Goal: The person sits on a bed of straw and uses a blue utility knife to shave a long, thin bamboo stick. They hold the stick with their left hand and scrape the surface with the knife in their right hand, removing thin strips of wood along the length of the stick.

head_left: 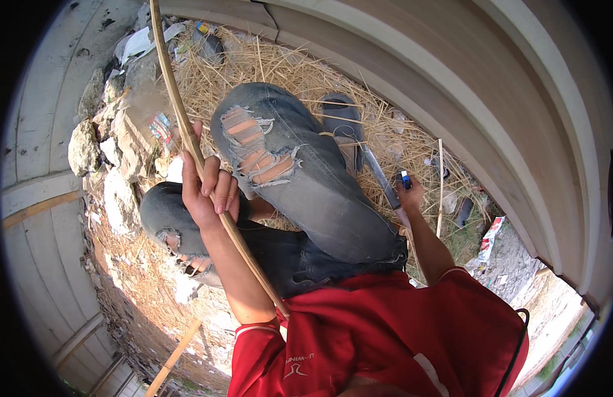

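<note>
Fingers of the left hand grasp the long wooden strip, slanting across the head view; the right hand grips a small blue object, contact with the adjacent blade unclear. Apparent step: strip steadying. Next move calls for firm support.

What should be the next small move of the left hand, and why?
Perhaps the left hand should tilt the long strip so its lower end clears the red shirt: the hand holds the strip, and that end appears right at the shirt.
</note>
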Demonstrator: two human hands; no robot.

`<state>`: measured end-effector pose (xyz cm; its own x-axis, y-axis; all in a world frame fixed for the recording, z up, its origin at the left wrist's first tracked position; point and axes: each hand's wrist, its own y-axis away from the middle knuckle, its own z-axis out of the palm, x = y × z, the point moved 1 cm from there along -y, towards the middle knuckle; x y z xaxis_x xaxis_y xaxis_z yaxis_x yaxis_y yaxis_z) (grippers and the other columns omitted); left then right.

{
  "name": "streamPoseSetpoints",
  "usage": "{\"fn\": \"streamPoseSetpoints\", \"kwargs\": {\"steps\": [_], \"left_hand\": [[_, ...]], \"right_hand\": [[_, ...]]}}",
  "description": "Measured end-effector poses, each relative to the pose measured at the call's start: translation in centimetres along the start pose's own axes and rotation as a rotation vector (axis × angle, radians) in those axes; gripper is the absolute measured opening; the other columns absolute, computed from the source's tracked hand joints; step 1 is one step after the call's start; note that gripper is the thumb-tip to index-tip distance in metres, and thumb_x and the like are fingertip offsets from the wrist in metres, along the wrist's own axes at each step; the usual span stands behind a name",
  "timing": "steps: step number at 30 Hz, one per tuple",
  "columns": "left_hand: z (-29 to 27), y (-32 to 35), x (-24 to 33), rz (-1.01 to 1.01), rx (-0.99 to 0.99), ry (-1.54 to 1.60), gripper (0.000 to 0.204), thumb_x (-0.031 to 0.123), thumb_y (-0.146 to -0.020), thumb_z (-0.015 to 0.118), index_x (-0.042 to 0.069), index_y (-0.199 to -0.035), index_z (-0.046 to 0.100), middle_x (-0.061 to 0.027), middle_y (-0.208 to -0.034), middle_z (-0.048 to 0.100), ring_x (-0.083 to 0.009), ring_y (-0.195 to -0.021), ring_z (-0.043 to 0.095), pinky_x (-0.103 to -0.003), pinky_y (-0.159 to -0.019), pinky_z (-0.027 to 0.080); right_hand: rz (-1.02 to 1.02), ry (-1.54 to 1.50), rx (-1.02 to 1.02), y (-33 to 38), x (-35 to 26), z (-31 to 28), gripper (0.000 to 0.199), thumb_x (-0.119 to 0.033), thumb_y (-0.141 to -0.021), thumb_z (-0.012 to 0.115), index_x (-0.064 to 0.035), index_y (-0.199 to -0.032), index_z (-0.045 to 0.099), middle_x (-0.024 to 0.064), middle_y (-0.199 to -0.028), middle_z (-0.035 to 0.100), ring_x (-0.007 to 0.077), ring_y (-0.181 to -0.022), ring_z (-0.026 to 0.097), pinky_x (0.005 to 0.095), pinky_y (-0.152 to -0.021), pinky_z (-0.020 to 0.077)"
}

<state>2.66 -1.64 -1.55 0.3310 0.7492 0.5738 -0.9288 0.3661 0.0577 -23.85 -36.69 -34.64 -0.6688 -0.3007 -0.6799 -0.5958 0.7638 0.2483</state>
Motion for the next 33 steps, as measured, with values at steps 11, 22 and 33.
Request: {"fn": "streamPoseSetpoints", "kwargs": {"steps": [11, 22, 33], "left_hand": [[2.4, 0.5, 3.2, 0.022, 0.019, 0.025, 0.052, 0.034, -0.111, 0.029, 0.007, -0.156, 0.025, 0.0070, -0.054, 0.031, -0.0049, -0.032, 0.029, -0.019, -0.031, 0.028], [0.9, -1.7, 7.2, 0.103, 0.061, -0.121, 0.052, 0.033, -0.110, 0.039, 0.004, -0.152, 0.034, 0.0070, -0.053, 0.029, -0.0046, -0.032, 0.029, -0.019, -0.030, 0.026], [-2.5, -0.8, 5.7, 0.055, 0.275, -0.199, 0.041, 0.026, -0.108, 0.046, 0.007, -0.144, 0.046, 0.0056, -0.056, 0.030, -0.0049, -0.037, 0.022, -0.021, -0.036, 0.023]], "right_hand": [[-0.260, -0.017, -0.161, -6.6, -15.5, -4.3, 0.030, -0.023, -0.087, 0.071, -0.0011, -0.107, 0.068, 0.0101, -0.088, 0.067, 0.0160, -0.076, 0.062, 0.0328, -0.068, 0.0487], [-1.241, -0.004, -0.691, 1.7, -61.1, -7.8, 0.043, -0.042, -0.101, 0.056, 0.0001, -0.103, 0.064, 0.0122, -0.076, 0.065, 0.0246, -0.062, 0.059, 0.0396, -0.063, 0.0477], [-1.486, 0.460, -0.739, 4.2, -63.5, 3.7, 0.052, -0.047, -0.102, 0.051, 0.0009, -0.087, 0.064, 0.0229, -0.064, 0.059, 0.0455, -0.065, 0.061, 0.0530, -0.062, 0.0459]]}}
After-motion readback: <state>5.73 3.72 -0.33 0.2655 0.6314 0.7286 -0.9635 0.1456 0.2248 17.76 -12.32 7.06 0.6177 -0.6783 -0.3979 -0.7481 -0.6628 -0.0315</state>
